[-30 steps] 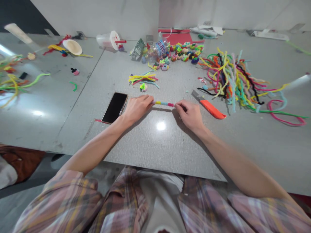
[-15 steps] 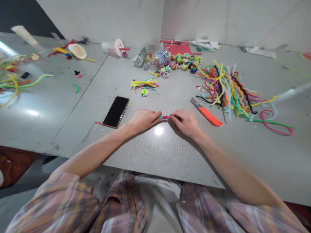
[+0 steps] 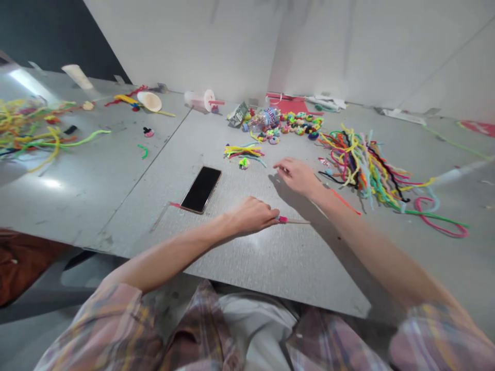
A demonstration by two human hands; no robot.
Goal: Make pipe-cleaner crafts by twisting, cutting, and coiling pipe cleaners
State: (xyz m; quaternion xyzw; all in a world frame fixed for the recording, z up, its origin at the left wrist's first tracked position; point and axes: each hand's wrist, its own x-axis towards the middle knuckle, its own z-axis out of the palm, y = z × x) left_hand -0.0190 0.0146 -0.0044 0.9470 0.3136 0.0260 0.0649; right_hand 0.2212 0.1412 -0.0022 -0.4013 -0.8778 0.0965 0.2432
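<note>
My left hand [image 3: 256, 214] is closed on a pipe cleaner [image 3: 296, 221], low over the near middle of the table. A bright pink wound band shows beside the fingertips, and a pale thin length sticks out to the right. Raised off the table, with its shadow beneath, my right hand [image 3: 297, 175] has loosely bent fingers apart and nothing visible in them. Left of it lie a small yellow-green and pink piece [image 3: 244, 163] and a small bunch of cut pipe cleaners [image 3: 243, 150]. My right forearm mostly hides an orange cutter [image 3: 346, 201].
A phone [image 3: 201, 189] lies left of my hands. To the right spreads a large pile of pipe cleaners [image 3: 367, 167]. Toward the wall are a plastic bottle [image 3: 265, 119], a row of colourful small pieces [image 3: 299, 123] and a tipped cup [image 3: 201, 100].
My right hand has let go of the pipe cleaner and moved up and away. My left hand has come nearer with it, and its pale length now shows. The view has shifted.
</note>
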